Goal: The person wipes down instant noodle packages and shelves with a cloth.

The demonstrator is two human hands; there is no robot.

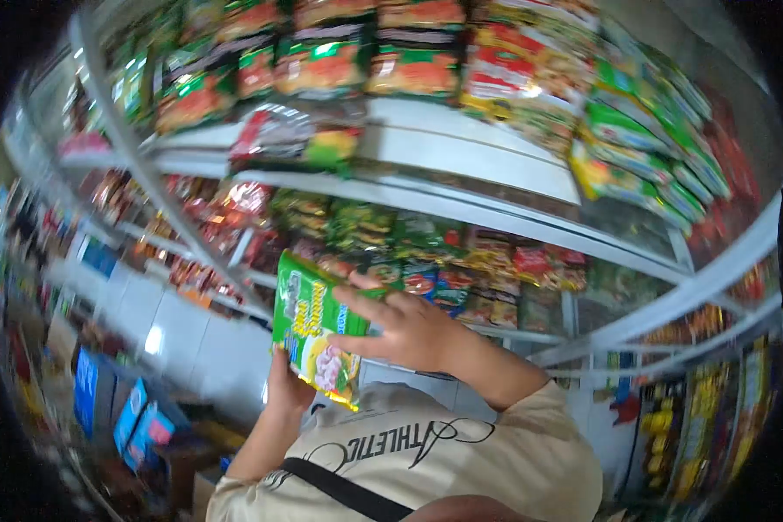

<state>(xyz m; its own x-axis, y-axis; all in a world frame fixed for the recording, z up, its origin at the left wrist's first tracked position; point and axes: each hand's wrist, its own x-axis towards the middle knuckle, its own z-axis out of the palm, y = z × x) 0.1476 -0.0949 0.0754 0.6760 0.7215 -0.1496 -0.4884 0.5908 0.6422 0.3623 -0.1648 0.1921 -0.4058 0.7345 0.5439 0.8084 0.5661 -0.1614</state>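
Observation:
A green and yellow food packet [309, 317] is held tilted in front of my chest. My left hand [289, 383] grips its lower left edge, with the thumb on the near side. From the right, my right hand [404, 326] reaches over the packet's face and holds its right side, two of its digits lying spread across the print. Part of the right-hand fingers is hidden, and so is the packet's back. Behind the hands, a lower shelf carries colourful packets [418, 278].
An upper shelf [461, 143] holds rows of green, red and yellow packets [413, 70]. A curved metal bar [139, 165] crosses the left side. Blue boxes [135, 422] stand on the tiled floor [196, 335] at lower left. More goods [687, 426] line the lower right.

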